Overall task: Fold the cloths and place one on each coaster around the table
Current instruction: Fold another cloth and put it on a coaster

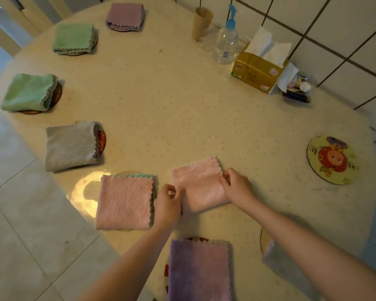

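A folded pink cloth (199, 184) lies on the round table (182, 109) in front of me. My left hand (168, 202) pinches its left edge and my right hand (237, 186) pinches its right edge. A bare cartoon coaster (332, 160) sits at the right. Folded cloths cover the other coasters: pink (124, 203), grey (71, 146), two green (28, 92) (74, 39), purple at the far side (125, 16), purple nearest me (199, 270). A grey cloth (278, 259) on a coaster shows partly under my right forearm.
At the back right stand a paper cup (201, 22), a pump bottle (226, 42), a tissue box (257, 71) and a small tray of odds and ends (296, 92) against the tiled wall. Floor tiles lie to the left of the table edge.
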The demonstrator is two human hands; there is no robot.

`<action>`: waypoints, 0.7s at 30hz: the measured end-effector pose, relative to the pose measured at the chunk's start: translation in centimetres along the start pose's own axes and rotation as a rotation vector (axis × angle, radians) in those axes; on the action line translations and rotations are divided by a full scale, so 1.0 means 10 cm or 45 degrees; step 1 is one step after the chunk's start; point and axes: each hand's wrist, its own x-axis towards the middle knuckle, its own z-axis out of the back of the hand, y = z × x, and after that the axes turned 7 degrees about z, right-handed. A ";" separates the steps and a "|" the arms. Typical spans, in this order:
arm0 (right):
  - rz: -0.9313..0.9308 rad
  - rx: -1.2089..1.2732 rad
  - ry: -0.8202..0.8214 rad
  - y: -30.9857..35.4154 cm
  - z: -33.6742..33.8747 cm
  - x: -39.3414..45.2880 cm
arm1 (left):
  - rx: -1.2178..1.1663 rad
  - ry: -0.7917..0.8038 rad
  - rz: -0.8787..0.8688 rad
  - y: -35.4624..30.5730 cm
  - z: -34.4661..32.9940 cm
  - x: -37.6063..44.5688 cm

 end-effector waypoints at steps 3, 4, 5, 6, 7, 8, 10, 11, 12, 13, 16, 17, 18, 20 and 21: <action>-0.047 0.009 -0.049 0.04 -0.01 -0.03 | 0.322 -0.269 -0.507 -0.04 0.09 -0.11; -0.053 0.022 -0.074 0.06 -0.01 -0.06 | 0.496 -0.307 -0.819 -0.02 0.11 -0.09; -0.051 0.026 -0.092 0.07 -0.02 -0.10 | 0.653 -0.277 -1.101 0.03 0.12 -0.05; -0.038 0.020 -0.107 0.09 -0.03 -0.15 | 0.791 -0.199 -1.276 0.07 0.12 0.02; -0.015 0.001 -0.119 0.10 -0.05 -0.19 | 0.914 -0.133 -1.337 0.09 0.11 0.10; 0.014 -0.044 -0.131 0.11 -0.07 -0.24 | 1.037 -0.090 -1.305 0.11 0.10 0.18; 0.056 -0.190 -0.156 0.12 -0.11 -0.31 | 1.247 -0.013 -1.154 0.11 0.11 0.27; 0.051 -0.249 -0.170 0.12 -0.12 -0.34 | 1.305 0.000 -1.125 0.12 0.12 0.32; 0.017 -0.269 -0.181 0.11 -0.13 -0.35 | 1.329 0.021 -1.113 0.12 0.12 0.35; -0.040 -0.253 -0.187 0.11 -0.12 -0.36 | 1.330 0.053 -1.096 0.11 0.12 0.37; -0.213 -0.115 -0.198 0.13 -0.10 -0.39 | 1.250 0.040 -1.080 0.02 0.12 0.38; -0.250 -0.064 -0.191 0.14 -0.10 -0.40 | 1.201 0.025 -1.049 -0.02 0.12 0.40; -0.280 -0.008 -0.179 0.16 -0.10 -0.40 | 1.154 0.022 -0.993 -0.07 0.12 0.42; -0.340 0.111 -0.144 0.17 -0.10 -0.38 | 1.099 0.034 -0.863 -0.20 0.10 0.48; -0.373 0.170 -0.125 0.18 -0.10 -0.37 | 1.105 0.035 -0.820 -0.27 0.09 0.50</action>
